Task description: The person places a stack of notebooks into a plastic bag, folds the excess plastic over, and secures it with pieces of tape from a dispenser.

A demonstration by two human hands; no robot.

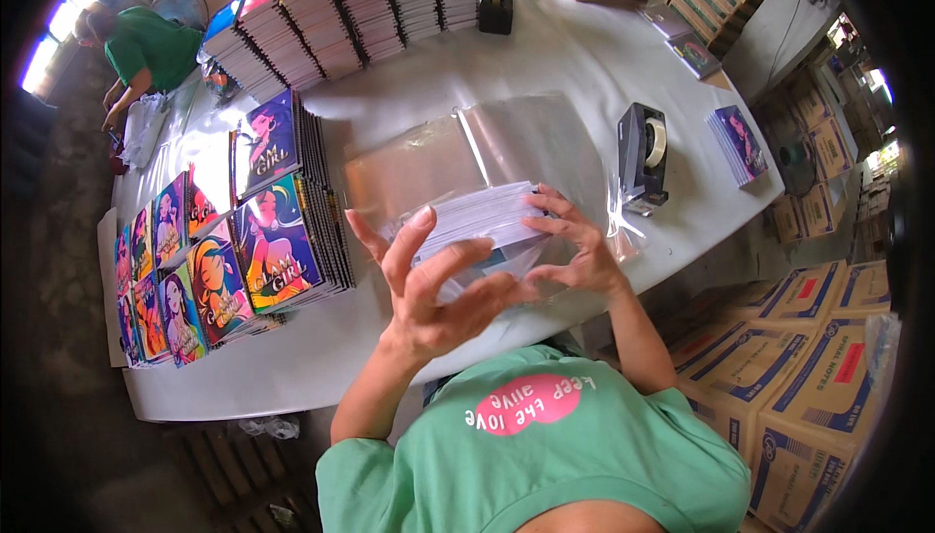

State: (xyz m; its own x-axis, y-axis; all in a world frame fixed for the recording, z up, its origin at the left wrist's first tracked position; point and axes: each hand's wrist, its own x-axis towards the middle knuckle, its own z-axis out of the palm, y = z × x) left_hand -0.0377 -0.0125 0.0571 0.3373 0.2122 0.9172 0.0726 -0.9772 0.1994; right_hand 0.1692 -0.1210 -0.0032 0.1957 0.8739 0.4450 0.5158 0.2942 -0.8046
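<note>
A stack of notebooks (479, 221), white page edges facing up, stands at the near side of the table within clear plastic film (414, 158). My left hand (429, 280) is in front of its left part, fingers spread and stretched out; whether the fingertips touch the film cannot be told. At the stack's right end, my right hand (581, 246) has its fingers curled on the pages and its thumb lower down by the film. The film's wide clear part lies flat beyond the stack. Both palms and the stack's lower side are partly hidden.
Piles of colourful spiral notebooks (278, 241) stand left, with taller stacks (321, 22) at the back. Black tape dispensers stand right (643, 158) and far (496, 2). A small notebook pile (737, 147) sits near the right edge. Cartons (779, 358) fill the lower right. A person (151, 46) works far left.
</note>
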